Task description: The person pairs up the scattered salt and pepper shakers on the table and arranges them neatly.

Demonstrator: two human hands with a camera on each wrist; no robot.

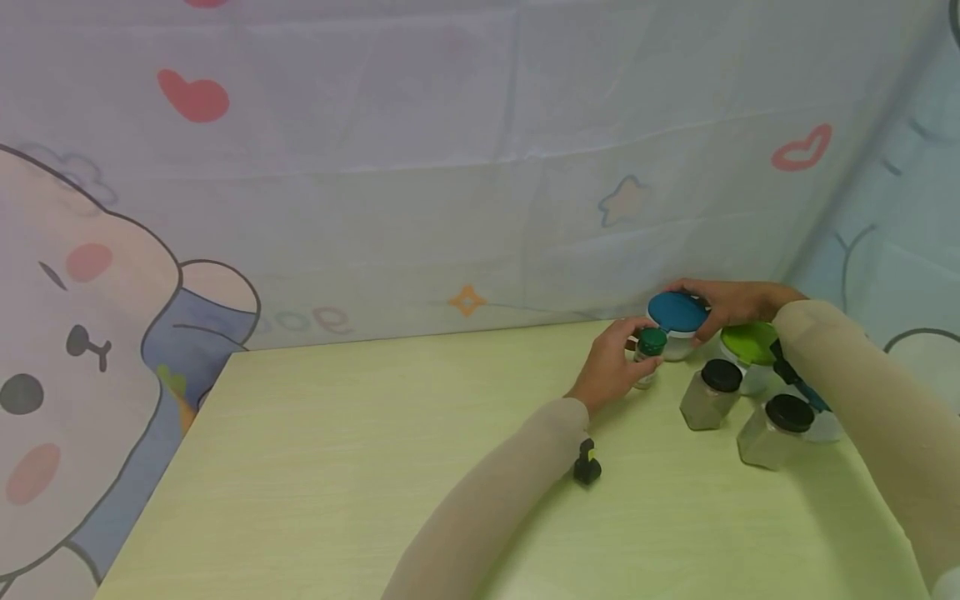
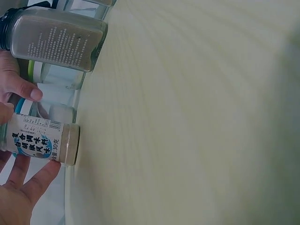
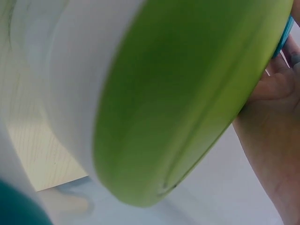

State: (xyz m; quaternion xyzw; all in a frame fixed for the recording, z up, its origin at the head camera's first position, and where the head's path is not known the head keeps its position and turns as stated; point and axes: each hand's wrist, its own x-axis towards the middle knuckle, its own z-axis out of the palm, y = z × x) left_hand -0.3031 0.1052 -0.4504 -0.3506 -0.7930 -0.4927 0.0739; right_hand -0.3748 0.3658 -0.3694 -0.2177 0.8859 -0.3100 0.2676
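Note:
At the back right of the table, my left hand [image 1: 609, 367] holds a small seasoning jar [image 2: 35, 137] with a green cap, fingers and thumb around it. The jar stands upright and its printed label faces the left wrist camera. Just right of it, my right hand [image 1: 738, 302] grips a white tub [image 1: 677, 312] with a blue lid, thumb on the near side and fingers on the far side. In the right wrist view, a green-lidded tub [image 3: 187, 93] hides most of that grip, and the right hand [image 3: 276, 101] shows only in part.
Two clear jars with black lids, one nearer the tubs [image 1: 708, 402] and one further right [image 1: 771, 435], stand in front. Under the right sleeve, a container with a dark blue lid [image 1: 816, 402] is partly hidden. A printed cloth [image 1: 420, 167] hangs behind the table [image 1: 360, 467].

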